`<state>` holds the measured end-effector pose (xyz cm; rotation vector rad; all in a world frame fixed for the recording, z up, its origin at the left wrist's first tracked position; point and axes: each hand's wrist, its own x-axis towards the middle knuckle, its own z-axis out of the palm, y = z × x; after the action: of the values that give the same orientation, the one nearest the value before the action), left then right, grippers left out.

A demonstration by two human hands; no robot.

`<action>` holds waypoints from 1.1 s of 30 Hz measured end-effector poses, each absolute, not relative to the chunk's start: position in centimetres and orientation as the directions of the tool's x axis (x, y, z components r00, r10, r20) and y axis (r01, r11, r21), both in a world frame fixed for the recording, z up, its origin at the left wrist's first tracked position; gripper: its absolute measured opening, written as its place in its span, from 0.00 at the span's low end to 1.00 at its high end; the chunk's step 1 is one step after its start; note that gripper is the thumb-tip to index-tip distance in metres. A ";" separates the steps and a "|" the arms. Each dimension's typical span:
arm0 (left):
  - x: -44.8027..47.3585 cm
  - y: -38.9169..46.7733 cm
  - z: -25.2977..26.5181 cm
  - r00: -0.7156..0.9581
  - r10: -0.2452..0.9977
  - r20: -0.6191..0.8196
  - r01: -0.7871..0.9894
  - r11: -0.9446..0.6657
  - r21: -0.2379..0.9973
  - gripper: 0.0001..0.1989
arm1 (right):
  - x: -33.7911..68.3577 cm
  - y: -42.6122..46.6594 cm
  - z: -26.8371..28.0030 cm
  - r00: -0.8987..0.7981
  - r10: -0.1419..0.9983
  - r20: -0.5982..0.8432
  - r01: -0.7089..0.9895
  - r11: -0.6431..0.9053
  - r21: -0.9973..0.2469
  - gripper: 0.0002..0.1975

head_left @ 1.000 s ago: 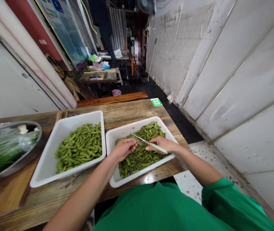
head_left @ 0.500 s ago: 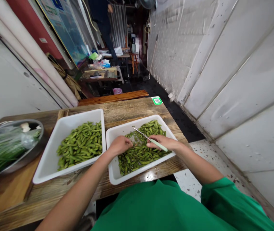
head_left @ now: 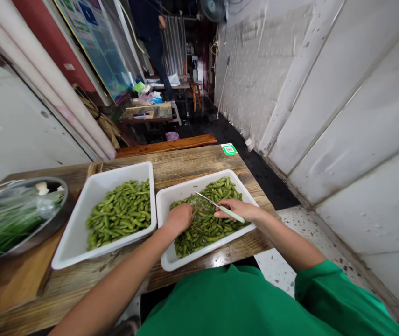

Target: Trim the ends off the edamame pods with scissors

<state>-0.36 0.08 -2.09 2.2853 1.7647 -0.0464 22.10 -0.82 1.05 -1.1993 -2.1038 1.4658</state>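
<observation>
My right hand (head_left: 233, 208) grips a small knife (head_left: 232, 213) by its pale green handle, its thin metal blade pointing up and left over the right-hand white tray (head_left: 251, 205). Wet green edamame pods (head_left: 199, 238) fill much of that tray, with some water showing among them. At the tray's left part, my left hand (head_left: 181, 217) is closed, fingers curled down at the pods; what they hold is hidden. Beside it stands a second white tray (head_left: 73, 233) with a heap of edamame pods (head_left: 124, 212), which neither hand touches.
Both trays sit on a wooden table (head_left: 171, 165). At far left, a metal bowl (head_left: 64, 186) holds bagged green stalks (head_left: 13, 219), near a wooden board (head_left: 20, 275). A green code sticker (head_left: 229, 149) marks the far corner. A person (head_left: 153, 37) stands at the back.
My left hand has turned and dipped lower at the pods, hiding its fingertips. My right hand keeps the knife almost where it was. The view has tilted slightly.
</observation>
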 end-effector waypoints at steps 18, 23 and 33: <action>-0.2 0.6 -0.1 0.226 0.914 -0.337 -0.022 0.350 0.936 0.18 | 21.7 -0.6 1.4 -0.655 0.705 -0.271 0.461 0.090 -0.883 0.21; -0.4 0.6 -0.3 0.238 0.901 -0.364 -0.018 0.379 0.925 0.19 | 21.5 -0.8 1.4 -0.651 0.703 -0.288 0.420 0.017 -0.907 0.20; -0.6 0.8 -0.6 0.232 0.903 -0.363 0.045 0.363 0.931 0.17 | 21.2 -0.8 1.7 -0.596 0.774 -0.214 0.549 0.197 -0.812 0.21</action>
<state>-0.59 0.82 -0.60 1.0364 1.1891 0.7643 21.24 -0.85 1.68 -1.2634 -2.2304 1.3503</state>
